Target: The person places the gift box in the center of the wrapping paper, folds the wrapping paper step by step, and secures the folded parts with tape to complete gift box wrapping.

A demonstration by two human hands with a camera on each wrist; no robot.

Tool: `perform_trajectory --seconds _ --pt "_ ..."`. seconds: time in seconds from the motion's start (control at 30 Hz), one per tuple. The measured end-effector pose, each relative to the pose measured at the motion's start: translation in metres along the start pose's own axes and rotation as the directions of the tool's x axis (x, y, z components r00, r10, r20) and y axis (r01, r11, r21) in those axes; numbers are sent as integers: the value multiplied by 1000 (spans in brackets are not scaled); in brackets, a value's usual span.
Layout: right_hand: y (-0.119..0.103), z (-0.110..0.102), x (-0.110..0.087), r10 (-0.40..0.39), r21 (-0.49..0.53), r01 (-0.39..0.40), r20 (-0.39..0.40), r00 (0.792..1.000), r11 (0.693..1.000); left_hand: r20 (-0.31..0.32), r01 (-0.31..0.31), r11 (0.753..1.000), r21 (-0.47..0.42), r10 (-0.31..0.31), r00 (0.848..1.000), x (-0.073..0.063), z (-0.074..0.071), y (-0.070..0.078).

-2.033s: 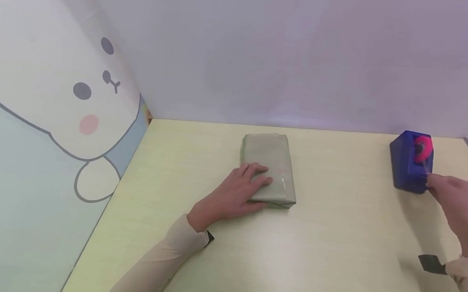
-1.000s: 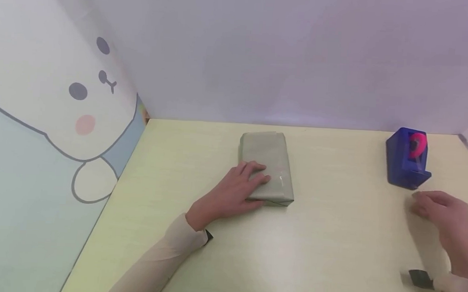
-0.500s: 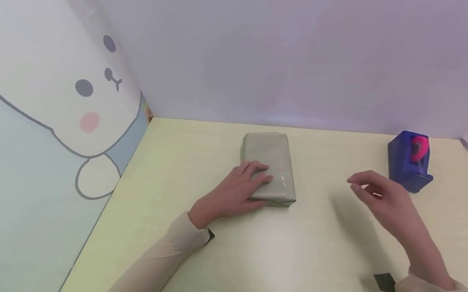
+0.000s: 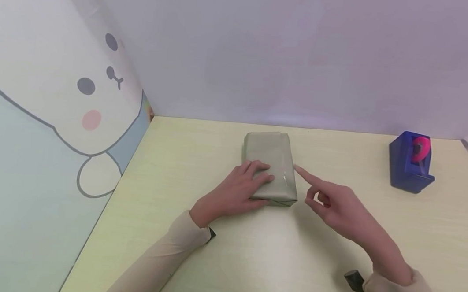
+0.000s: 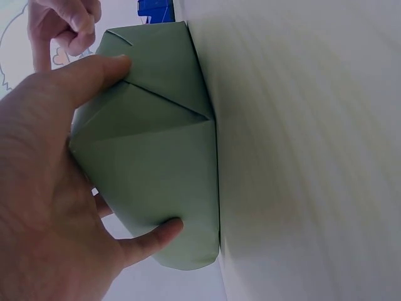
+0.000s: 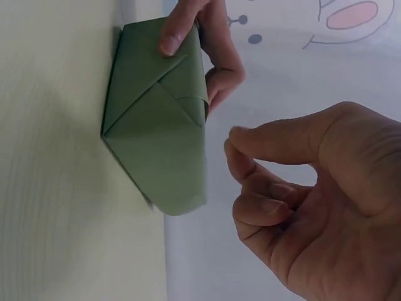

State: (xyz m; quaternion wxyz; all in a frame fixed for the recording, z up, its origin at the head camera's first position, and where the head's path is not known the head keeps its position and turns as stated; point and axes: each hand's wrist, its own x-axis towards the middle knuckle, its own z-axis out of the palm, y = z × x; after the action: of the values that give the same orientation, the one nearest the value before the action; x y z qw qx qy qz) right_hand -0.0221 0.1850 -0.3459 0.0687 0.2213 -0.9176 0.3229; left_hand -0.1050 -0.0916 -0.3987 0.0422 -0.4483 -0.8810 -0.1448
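A parcel wrapped in grey-green paper point(image 4: 271, 148) lies on the table, with folded flaps on its near end. My left hand point(image 4: 231, 190) holds it, fingers spread on top, thumb against the near end point(image 5: 150, 113). In the left wrist view the little finger presses its side. My right hand point(image 4: 342, 209) is just right of the parcel, index finger stretched to its right edge. Thumb and another finger meet in a pinch in the right wrist view, other fingers curled. Any clear tape in that pinch is too faint to make out. A blue tape dispenser point(image 4: 409, 168) carries a pink-cored roll point(image 4: 421, 149).
The pale wooden table point(image 4: 204, 259) meets a plain lilac wall point(image 4: 231, 53) at the back. On the left side a panel with a cartoon animal point(image 4: 112, 126) runs along the table edge. Shiny tape point(image 4: 284, 179) glints on the parcel's top.
My right hand drew a clear strip at the dispenser, left it, and moved left to the parcel, its index finger now extended. The left hand and parcel have stayed put.
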Motion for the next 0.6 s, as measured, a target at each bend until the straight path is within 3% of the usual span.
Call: perform_trajectory --seconds 0.17,0.33,0.6 --pt "-7 12 1 -89 67 81 119 989 994 9 3 1000 12 -3 1000 0 0 0" --pt "-14 29 1 -111 129 86 199 974 988 13 8 1000 14 -8 1000 -1 -1 0" --pt "-20 50 1 -70 11 69 144 987 998 0 -7 1000 8 7 1000 -1 0 -1"
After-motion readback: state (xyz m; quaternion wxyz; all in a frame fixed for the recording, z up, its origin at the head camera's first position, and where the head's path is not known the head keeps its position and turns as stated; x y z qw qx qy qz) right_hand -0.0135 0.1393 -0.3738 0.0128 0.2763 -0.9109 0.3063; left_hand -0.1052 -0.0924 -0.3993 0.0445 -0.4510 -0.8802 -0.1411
